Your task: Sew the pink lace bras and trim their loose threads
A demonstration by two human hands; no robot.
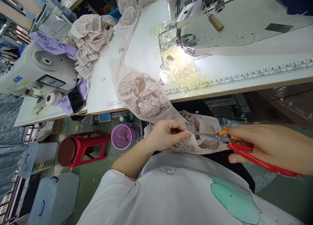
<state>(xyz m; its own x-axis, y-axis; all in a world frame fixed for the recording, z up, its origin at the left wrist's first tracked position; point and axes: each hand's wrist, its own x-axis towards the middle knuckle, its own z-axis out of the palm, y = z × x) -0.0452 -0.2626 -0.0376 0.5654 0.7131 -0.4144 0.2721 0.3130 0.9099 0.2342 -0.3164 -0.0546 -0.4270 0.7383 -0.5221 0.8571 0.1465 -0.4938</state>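
Note:
My left hand (pixel 168 133) is closed, thumb and fingertips pinching a thin pale bit of a beige lace bra over my lap. In my right hand (pixel 274 146) is a pair of scissors (pixel 246 154) with red and orange handles. Its blades point left, and their tips meet the fabric right at my left fingertips; whether they are parted I cannot tell. One lace bra cup (pixel 151 102) hangs over the table's front edge, joined to more lace pieces that run up the table. Further beige lace fabric (pixel 210 124) lies bunched on my lap, partly behind the hands.
A sewing machine (pixel 193 9) with its lit needle area stands on the white table (pixel 144 32). Another machine (pixel 49 68) and a heap of beige garments (pixel 90 36) are at left. Below are a purple basket (pixel 122 137), a red stool (pixel 85 148) and plastic bins (pixel 58 199).

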